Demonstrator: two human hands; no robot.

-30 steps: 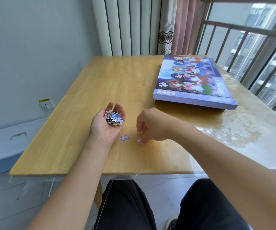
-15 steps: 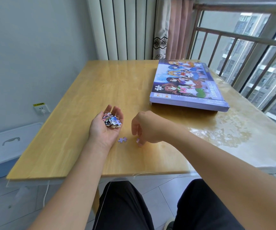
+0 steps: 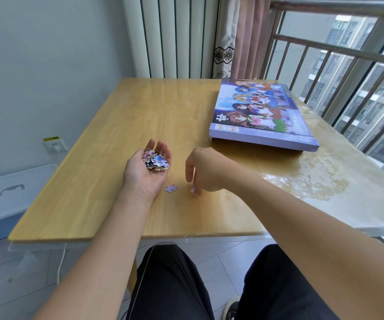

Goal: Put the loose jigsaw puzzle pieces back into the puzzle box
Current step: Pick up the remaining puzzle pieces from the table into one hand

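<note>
My left hand (image 3: pixel 148 167) lies palm up on the wooden table (image 3: pixel 121 135), and a small pile of colourful puzzle pieces (image 3: pixel 155 160) rests in its cupped palm. A loose pale purple piece (image 3: pixel 171 188) lies flat on the table just right of that wrist. My right hand (image 3: pixel 206 172) reaches down with curled fingers, and its fingertips pinch another small purple piece (image 3: pixel 192 188) at the table surface; the hand mostly hides it. The purple puzzle box (image 3: pixel 260 116), with cartoon figures on its lid, lies shut at the back right.
A railing and window (image 3: pixel 348 72) run along the table's right side. A radiator (image 3: pixel 174 38) and curtain stand behind it. A blue bin with a white lid (image 3: pixel 6 199) sits on the floor at the left. My knees are under the table's front edge.
The head view has shifted slightly. My right hand's fingers stay on the small purple piece in the same spot, and my left hand still carries the pile.
</note>
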